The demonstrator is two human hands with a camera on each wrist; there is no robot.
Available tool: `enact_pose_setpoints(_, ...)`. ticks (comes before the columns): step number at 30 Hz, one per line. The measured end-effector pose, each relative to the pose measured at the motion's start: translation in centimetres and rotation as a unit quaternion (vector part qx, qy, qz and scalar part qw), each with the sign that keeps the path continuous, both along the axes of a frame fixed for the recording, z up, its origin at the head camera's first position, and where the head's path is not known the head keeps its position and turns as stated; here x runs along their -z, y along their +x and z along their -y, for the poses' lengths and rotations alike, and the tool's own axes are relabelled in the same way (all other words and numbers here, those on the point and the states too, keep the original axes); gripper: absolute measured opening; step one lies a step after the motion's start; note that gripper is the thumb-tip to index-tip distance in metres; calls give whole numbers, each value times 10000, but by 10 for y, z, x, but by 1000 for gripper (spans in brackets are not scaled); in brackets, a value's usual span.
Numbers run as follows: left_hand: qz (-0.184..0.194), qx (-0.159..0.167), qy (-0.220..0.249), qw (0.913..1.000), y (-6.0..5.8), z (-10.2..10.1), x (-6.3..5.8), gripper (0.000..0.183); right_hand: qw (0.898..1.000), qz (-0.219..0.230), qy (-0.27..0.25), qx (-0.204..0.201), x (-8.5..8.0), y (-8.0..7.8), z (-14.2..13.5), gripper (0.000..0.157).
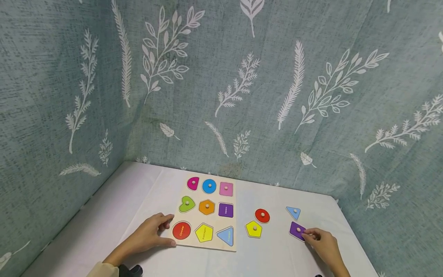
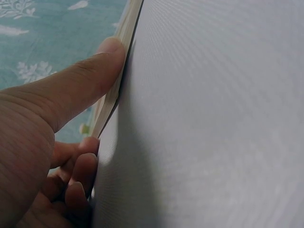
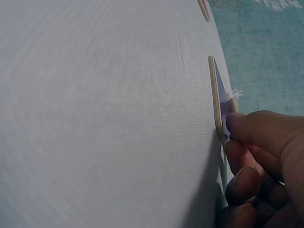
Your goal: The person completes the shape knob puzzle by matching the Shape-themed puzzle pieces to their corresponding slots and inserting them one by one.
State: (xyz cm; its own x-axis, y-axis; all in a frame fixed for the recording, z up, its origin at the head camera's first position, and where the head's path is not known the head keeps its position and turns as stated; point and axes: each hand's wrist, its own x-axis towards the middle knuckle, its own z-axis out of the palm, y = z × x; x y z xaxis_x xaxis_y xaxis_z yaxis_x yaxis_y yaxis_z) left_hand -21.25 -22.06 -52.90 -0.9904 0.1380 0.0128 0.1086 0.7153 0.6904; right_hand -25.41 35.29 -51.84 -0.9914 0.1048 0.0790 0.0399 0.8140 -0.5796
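A wooden shape puzzle board (image 1: 212, 248) lies on the table. My left hand (image 1: 147, 235) holds its near left corner, thumb against the near edge and fingers at the left side. In the left wrist view, the thumb (image 2: 88, 76) presses on the board's edge (image 2: 107, 104). Over on the right, my right hand (image 1: 322, 243) pinches a purple square piece (image 1: 295, 229) by its near right corner. The right wrist view shows this square (image 3: 216, 90) edge-on, thumb on its top. A light blue triangle piece (image 1: 294, 212) lies just beyond it.
A red circle piece (image 1: 262, 216) and a yellow pentagon piece (image 1: 254, 229) lie right of the board. Knobbed pieces, such as the green heart (image 1: 187, 205) and orange hexagon (image 1: 206, 207), sit in the board's far rows. Patterned cloth walls (image 1: 214, 77) enclose the white table (image 1: 270, 257).
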Motion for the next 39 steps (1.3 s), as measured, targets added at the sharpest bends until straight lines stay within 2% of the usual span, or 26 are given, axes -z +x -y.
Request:
enact_pose_setpoints(10, 97, -96, -15, 9999, 0, -1, 0, 90, 9999, 98, -41, -45, -1, -2, 3, 29)
enact_pose_setpoints(14, 74, -54, -9, 10000, 0, -2, 0, 90, 9998, 156, -110, -38, 0, -2, 3, 28)
enact_pose_setpoints(25, -29, 60, 64, 10000, 0, 1, 0, 89, 9999, 93, -113, -41, 0, -8, 8, 29)
enact_pose_setpoints(31, -30, 82, 106, 9999, 0, 2, -1, 89, 9999, -82, -58, -107, -1, -11, 11, 28)
enact_pose_setpoints(39, 35, -21, -8, 10000, 0, 0, 0, 90, 9997, -202, -25, -115, -1, -12, 13, 22)
